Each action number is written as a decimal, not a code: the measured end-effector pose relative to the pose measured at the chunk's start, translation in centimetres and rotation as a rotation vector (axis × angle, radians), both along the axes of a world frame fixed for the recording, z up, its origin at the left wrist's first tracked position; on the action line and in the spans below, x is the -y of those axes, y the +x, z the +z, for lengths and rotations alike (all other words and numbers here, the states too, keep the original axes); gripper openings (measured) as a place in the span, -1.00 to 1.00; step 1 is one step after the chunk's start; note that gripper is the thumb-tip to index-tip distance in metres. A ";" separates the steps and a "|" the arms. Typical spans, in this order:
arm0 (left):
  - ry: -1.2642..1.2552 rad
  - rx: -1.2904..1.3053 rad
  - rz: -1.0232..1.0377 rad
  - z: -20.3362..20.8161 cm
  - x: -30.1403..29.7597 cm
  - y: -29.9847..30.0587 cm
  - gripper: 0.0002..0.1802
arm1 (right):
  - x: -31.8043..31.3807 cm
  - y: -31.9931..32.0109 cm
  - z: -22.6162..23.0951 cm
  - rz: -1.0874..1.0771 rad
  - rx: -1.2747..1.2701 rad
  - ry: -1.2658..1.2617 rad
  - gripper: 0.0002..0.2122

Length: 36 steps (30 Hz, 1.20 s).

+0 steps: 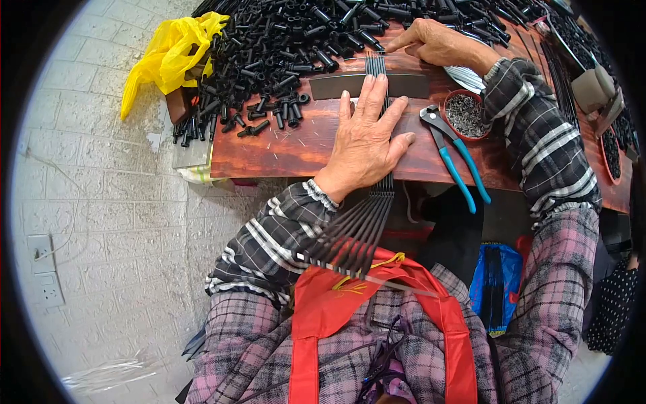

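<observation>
Under my left hand (367, 145) lies a row of thin black rods (363, 225). That hand is flat with its fingers spread, pressing the rods to the wooden table. The rods fan out toward my lap, while their thin metallic far ends (375, 64) lie side by side across a dark flat strip (410, 85). My right hand (437, 46) reaches in beyond the strip, index finger stretched to the rod tips and apart from the curled other fingers; its thumb is largely hidden. Blue-handled pliers (447, 151) rest to the right of my left hand.
A large heap of black tubular parts (269, 54) covers the table's far left and back. A red-rimmed bowl (445, 108) of small metal pieces stands near the pliers. A yellow plastic bag (168, 54) hangs at the left corner. The table's front edge (269, 176) crosses before me.
</observation>
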State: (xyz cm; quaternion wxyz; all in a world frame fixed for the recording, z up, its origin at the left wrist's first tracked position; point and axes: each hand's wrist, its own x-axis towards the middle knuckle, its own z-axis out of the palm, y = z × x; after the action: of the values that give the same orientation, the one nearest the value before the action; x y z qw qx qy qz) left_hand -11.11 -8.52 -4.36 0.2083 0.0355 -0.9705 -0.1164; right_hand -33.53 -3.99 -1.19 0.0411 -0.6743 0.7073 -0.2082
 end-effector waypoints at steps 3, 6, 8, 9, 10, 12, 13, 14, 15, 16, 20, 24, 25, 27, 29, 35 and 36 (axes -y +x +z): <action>0.004 0.011 0.004 0.1 0.0 -0.1 -0.47 | -0.3 0.4 -0.2 0.010 -0.006 0.004 -0.61; 0.004 0.006 0.002 0.1 0.0 0.0 -0.48 | -0.3 0.7 -0.2 0.021 -0.012 0.009 -0.60; 0.006 0.008 0.003 0.1 0.0 0.0 -0.48 | -0.3 0.7 -0.3 0.028 -0.016 0.011 -0.59; 0.007 0.009 0.004 0.1 0.0 0.0 -0.48 | -0.3 0.8 -0.3 0.031 -0.018 0.012 -0.59; 0.007 0.009 0.004 0.1 0.0 0.0 -0.48 | -0.2 0.9 -0.3 0.035 -0.021 0.013 -0.59; 0.002 0.009 0.005 0.0 0.0 0.0 -0.48 | -0.2 0.8 -0.2 0.042 -0.026 0.015 -0.58; 0.002 0.009 0.005 0.0 0.0 0.0 -0.48 | -0.2 0.9 -0.2 0.046 -0.028 0.016 -0.58; 0.000 0.005 0.003 0.1 0.0 0.0 -0.48 | -0.2 1.0 -0.2 0.050 -0.031 0.016 -0.57; 0.000 0.001 -0.002 0.1 0.0 0.0 -0.48 | 0.1 0.9 0.0 0.052 -0.034 0.018 -0.57; 0.000 0.001 -0.003 0.1 0.0 0.0 -0.48 | -0.2 1.1 -0.1 0.055 -0.037 0.020 -0.57; 0.010 0.006 -0.001 0.0 0.0 0.0 -0.48 | -0.2 1.3 -0.2 0.070 -0.043 0.023 -0.55; 0.009 -0.005 0.001 0.0 0.0 0.0 -0.48 | -0.2 1.8 -0.2 0.084 -0.052 0.027 -0.54; 0.010 -0.005 -0.001 -0.1 0.0 -0.1 -0.48 | -0.2 1.8 -0.2 0.085 -0.054 0.029 -0.54; 0.020 -0.002 0.007 -0.1 -0.1 -0.1 -0.46 | -0.4 1.7 -0.3 0.091 -0.058 0.031 -0.53; 0.019 0.004 0.011 -0.1 0.0 -0.1 -0.45 | -0.3 1.5 -0.3 0.097 -0.062 0.032 -0.52; 0.014 0.012 0.031 -0.3 0.2 0.0 -0.43 | -0.2 2.7 1.2 0.032 0.019 0.239 -0.52; 0.013 0.011 0.026 -0.2 0.0 -0.2 -0.43 | -0.2 1.5 -0.3 0.108 -0.041 0.083 -0.52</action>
State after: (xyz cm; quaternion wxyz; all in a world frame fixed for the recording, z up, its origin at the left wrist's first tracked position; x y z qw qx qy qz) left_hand -11.36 -8.52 -4.60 0.2043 0.0501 -0.9702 -0.1200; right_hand -32.00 -3.79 -1.54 0.0659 -0.7132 0.6787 -0.1623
